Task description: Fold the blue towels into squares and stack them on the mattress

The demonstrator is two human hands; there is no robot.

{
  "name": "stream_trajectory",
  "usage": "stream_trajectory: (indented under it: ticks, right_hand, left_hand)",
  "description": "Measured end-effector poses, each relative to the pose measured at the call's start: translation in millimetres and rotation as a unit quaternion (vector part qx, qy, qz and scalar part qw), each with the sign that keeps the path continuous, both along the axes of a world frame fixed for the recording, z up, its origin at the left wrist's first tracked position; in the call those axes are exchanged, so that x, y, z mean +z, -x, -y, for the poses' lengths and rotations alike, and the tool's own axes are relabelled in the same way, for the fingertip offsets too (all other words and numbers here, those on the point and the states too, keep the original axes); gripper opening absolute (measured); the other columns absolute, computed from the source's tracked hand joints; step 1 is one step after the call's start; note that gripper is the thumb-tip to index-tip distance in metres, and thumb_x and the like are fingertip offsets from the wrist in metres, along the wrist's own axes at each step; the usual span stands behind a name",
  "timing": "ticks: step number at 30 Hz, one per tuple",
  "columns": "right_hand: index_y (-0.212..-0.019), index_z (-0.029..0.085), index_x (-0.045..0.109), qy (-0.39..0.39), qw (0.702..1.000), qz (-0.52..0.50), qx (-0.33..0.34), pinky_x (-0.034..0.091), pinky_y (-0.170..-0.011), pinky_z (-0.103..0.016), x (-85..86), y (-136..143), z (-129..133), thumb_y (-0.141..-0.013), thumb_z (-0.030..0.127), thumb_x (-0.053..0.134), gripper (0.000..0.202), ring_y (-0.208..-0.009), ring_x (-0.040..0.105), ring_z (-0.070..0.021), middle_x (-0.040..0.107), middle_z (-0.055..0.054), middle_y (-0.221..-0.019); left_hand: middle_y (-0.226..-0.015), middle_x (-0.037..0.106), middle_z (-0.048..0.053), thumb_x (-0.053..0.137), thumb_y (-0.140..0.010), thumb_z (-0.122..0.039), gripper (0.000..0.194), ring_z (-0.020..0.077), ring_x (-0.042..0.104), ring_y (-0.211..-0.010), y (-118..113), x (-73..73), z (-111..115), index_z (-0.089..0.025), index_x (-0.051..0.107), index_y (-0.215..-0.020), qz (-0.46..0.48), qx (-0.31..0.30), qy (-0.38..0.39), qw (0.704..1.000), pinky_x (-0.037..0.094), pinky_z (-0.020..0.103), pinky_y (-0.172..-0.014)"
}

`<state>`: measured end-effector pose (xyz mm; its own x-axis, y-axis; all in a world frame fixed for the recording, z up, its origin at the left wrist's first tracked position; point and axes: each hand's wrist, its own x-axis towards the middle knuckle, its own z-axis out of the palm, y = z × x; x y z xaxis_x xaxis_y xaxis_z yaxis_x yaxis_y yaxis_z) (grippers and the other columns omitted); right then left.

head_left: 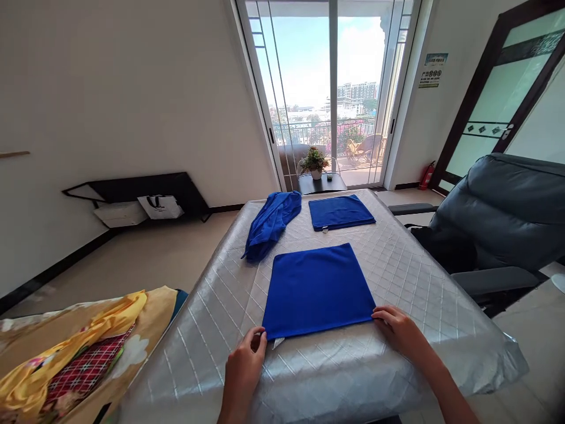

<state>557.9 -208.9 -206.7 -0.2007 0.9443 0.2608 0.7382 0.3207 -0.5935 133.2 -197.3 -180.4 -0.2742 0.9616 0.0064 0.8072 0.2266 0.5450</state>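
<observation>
A square blue cloth (318, 290) lies flat on the silver quilted table cover (220, 300), with a small white tag at its near left edge. My left hand (247, 356) pinches its near left corner between thumb and fingers. At the near right corner, my right hand (399, 330) has its fingertips closed on the edge. Farther back on the right rests a neatly folded blue cloth stack (341, 213), also showing a white tag. A crumpled blue cloth (274, 224) lies in a loose heap at the back left.
A black armchair (516, 206) stands close along the right side. Yellow and plaid fabrics (92, 365) are piled low on the left. Beyond the far edge, a potted plant (314, 162) sits on a small dark table before the glass sliding door.
</observation>
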Motion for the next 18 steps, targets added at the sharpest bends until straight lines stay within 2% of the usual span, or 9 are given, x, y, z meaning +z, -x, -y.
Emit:
stream_trajectory:
  ticks: [3, 6, 8, 10, 12, 14, 16, 18]
  right_hand:
    - [-0.112, 0.025, 0.075, -0.012, 1.0, 0.018, -0.002, 0.057, -0.095, -0.037, -3.1, 0.2, 2.1, -0.105, 0.033, 0.046, 0.03, -0.107, 0.069, -0.0222, 0.072, -0.007, -0.117]
    - [-0.11, 0.025, 0.076, -0.022, 0.999, 0.043, -0.002, 0.058, -0.093, -0.037, 0.9, 0.7, 3.5, -0.106, 0.034, 0.044, 0.033, -0.104, 0.069, -0.0223, 0.073, -0.008, -0.114]
    - [-0.107, 0.025, 0.077, -0.021, 0.997, 0.07, -0.005, 0.057, -0.092, -0.04, 9.1, 2.1, 2.8, -0.105, 0.037, 0.045, 0.034, -0.102, 0.069, -0.0237, 0.073, -0.008, -0.111]
    - [-0.102, 0.026, 0.079, -0.014, 0.995, 0.1, -0.009, 0.057, -0.093, -0.043, 20.3, 6.2, -1.8, -0.105, 0.042, 0.046, 0.037, -0.103, 0.068, -0.0253, 0.074, -0.008, -0.109]
    - [-0.101, 0.025, 0.079, -0.009, 0.993, 0.119, -0.016, 0.055, -0.096, -0.044, 29.9, 14.5, -11.3, -0.106, 0.044, 0.042, 0.042, -0.105, 0.067, -0.0256, 0.074, -0.008, -0.111]
    - [-0.113, 0.023, 0.077, -0.015, 0.991, 0.129, -0.037, 0.05, -0.105, -0.044, 33.1, 27.4, -24.2, -0.108, 0.042, 0.035, 0.047, -0.116, 0.064, -0.0257, 0.072, -0.01, -0.122]
    - [-0.133, 0.02, 0.068, -0.016, 0.986, 0.149, -0.066, 0.042, -0.115, -0.045, 27.5, 42.6, -36.4, -0.109, 0.041, 0.031, 0.05, -0.133, 0.055, -0.0271, 0.063, -0.012, -0.142]
    - [-0.15, 0.015, 0.053, 0.007, 0.979, 0.184, -0.084, 0.031, -0.122, -0.049, 15.1, 56.5, -44.3, -0.108, 0.045, 0.03, 0.056, -0.148, 0.039, -0.0294, 0.046, -0.012, -0.158]
  left_hand:
    - [-0.096, 0.08, 0.004, 0.047, -0.092, -0.042, 0.031, 0.0255, 0.075, -0.09, 0.2, -11.5, 6.6, -0.027, 0.072, -0.103, -0.027, -0.009, -0.026, 0.999, 0.054, 0.032, -0.08]
    - [-0.097, 0.078, 0.005, 0.047, -0.093, -0.042, 0.031, 0.0256, 0.073, -0.091, 4.8, -20.7, 8.1, -0.027, 0.073, -0.101, -0.05, -0.026, -0.063, 0.996, 0.056, 0.035, -0.085]
    - [-0.099, 0.075, 0.007, 0.047, -0.092, -0.041, 0.032, 0.0267, 0.072, -0.093, 5.8, -21.4, 5.4, -0.025, 0.074, -0.098, -0.08, -0.036, -0.104, 0.991, 0.056, 0.039, -0.088]
    - [-0.103, 0.072, 0.009, 0.048, -0.092, -0.041, 0.032, 0.0278, 0.07, -0.095, -2.5, -16.3, -1.1, -0.023, 0.074, -0.098, -0.109, -0.049, -0.152, 0.981, 0.056, 0.044, -0.092]
    - [-0.107, 0.07, 0.009, 0.047, -0.095, -0.039, 0.032, 0.0271, 0.069, -0.099, -26.5, -7.0, -11.3, -0.023, 0.074, -0.101, -0.114, -0.085, -0.19, 0.971, 0.056, 0.045, -0.095]
    - [-0.112, 0.07, 0.007, 0.046, -0.099, -0.034, 0.03, 0.0243, 0.068, -0.105, -66.3, 2.1, -23.7, -0.023, 0.073, -0.106, -0.095, -0.159, -0.209, 0.96, 0.056, 0.043, -0.098]
    - [-0.122, 0.07, 0.007, 0.046, -0.101, -0.029, 0.029, 0.0226, 0.066, -0.113, -114.1, 6.6, -36.6, -0.023, 0.071, -0.112, -0.088, -0.246, -0.218, 0.94, 0.055, 0.041, -0.101]
    - [-0.136, 0.066, 0.007, 0.045, -0.102, -0.03, 0.032, 0.0221, 0.061, -0.126, -156.9, 4.5, -48.5, -0.023, 0.068, -0.124, -0.109, -0.318, -0.205, 0.919, 0.05, 0.041, -0.11]
